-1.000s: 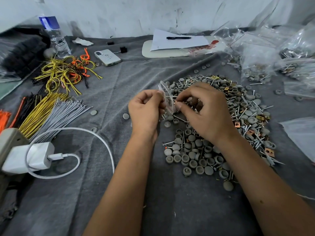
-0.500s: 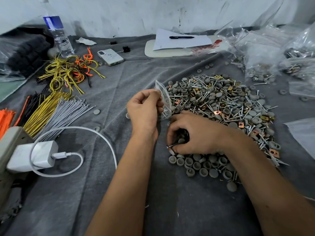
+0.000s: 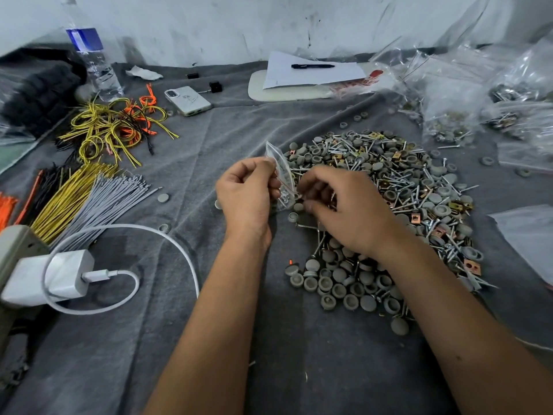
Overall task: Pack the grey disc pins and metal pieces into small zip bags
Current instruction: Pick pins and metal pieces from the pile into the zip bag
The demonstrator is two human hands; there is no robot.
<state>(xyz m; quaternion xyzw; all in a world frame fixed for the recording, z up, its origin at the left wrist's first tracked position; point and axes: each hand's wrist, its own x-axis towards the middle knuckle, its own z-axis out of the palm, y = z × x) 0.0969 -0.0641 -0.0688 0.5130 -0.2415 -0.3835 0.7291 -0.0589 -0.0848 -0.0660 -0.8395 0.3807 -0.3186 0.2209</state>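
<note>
From the head camera, the left hand (image 3: 247, 193) holds a small zip bag (image 3: 281, 175) upright by its edge, pinched between thumb and fingers (image 3: 273, 182), just at the near-left fringe of the heap; held that way its mouth faces the other hand, which seems the reason for the grip, so that parts can be fed in with a short reach. A few small metal bits already show through the clear plastic near the bag's bottom. The right hand (image 3: 348, 209) hovers close beside the bag with its fingers curled inward; they seem to carry small parts, but what exactly they have hold of is hidden by the knuckles, so I cannot tell for certain. The grey disc pins and metal pieces (image 3: 398, 187) lie in one broad heap on the grey cloth (image 3: 209, 339) covering the desk, right of the hands, with a cluster of loose grey discs (image 3: 344, 287) gathered nearer the body under the right forearm, probably sorted there for quick picking. Larger clear bags (image 3: 466, 94) of similar parts sit at the far right. Off to the left, out of the working zone, are bundles of yellow and grey wires (image 3: 86, 193), a white charger (image 3: 57, 274) with its cable, a phone (image 3: 188, 100) and a water bottle (image 3: 92, 61); a paper with a pen (image 3: 312, 66) lies at the back.
</note>
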